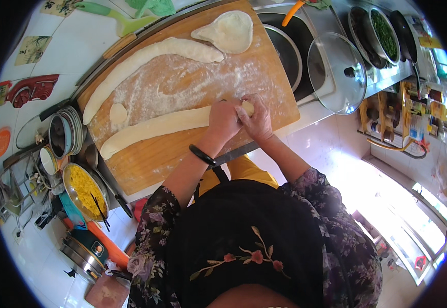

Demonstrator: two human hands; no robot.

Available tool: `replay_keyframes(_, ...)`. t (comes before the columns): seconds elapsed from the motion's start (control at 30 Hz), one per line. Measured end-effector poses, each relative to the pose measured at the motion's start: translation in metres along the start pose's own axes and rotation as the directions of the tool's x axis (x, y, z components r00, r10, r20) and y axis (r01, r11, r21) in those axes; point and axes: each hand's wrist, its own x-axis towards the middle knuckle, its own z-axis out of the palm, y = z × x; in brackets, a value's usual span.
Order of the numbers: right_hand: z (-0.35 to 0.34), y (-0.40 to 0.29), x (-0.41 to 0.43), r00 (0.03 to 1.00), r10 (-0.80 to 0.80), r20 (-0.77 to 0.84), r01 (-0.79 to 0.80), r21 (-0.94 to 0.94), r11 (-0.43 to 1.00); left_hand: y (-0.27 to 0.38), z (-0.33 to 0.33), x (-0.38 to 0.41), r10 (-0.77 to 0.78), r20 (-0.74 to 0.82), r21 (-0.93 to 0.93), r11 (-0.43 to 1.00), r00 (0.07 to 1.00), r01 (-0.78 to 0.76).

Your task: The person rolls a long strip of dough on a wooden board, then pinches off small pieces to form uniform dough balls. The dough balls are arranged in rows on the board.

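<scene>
A long dough roll [158,129] lies along the near side of a floured wooden board [138,173]. My left hand [224,120], with a dark bangle on its wrist, is closed around the roll close to its right end. Against it, my floury right hand [261,120] grips the dough end [248,108], a pale rounded face showing between thumb and fingers. Whether this end is still joined to the roll is hidden by my hands. A second, curved dough roll [150,57] lies along the far side. Near the left ends sits a small flat dough piece [118,114].
A larger dough lump [231,30] sits at the board's far right corner. Beyond are a sink [304,42], a glass lid [337,73] and a bowl of chopped greens [385,36]. To the left stand stacked bowls [71,131], a ladle [104,173] and a bowl of yellow food [83,188] with chopsticks.
</scene>
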Motion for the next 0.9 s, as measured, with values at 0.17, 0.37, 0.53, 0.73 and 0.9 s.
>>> replay_keyframes(0.17, -0.008, -0.004, 0.012, 0.997, -0.009, 0.071, 0.011, -0.024, 1.000, -0.001, 0.004, 0.001, -0.003, 0.017, -0.018, 1.000, 1.000, 0.004)
replay_keyframes(0.37, -0.004, -0.007, 0.011, 1.000, 0.016, 0.010, -0.016, -0.008, 1.000, 0.000, 0.004, 0.002, -0.052, 0.069, -0.100, 0.993, 0.996, 0.059)
replay_keyframes(0.53, -0.005, -0.008, 0.005, 0.999, -0.036, 0.014, 0.036, -0.031, 0.999, -0.002, 0.011, 0.002, -0.060, 0.021, -0.106, 0.992, 0.998, 0.062)
replay_keyframes(0.73, -0.003, -0.010, 0.000, 0.999, 0.047, -0.021, -0.049, -0.110, 0.993, -0.004, 0.005, 0.003, 0.024, 0.109, -0.110, 0.994, 0.994, -0.012)
replay_keyframes(0.9, 0.000, -0.013, -0.003, 0.982, 0.163, -0.099, -0.172, -0.084, 0.982, 0.003, 0.002, 0.002, 0.054, 0.005, -0.021, 0.998, 0.999, -0.054)
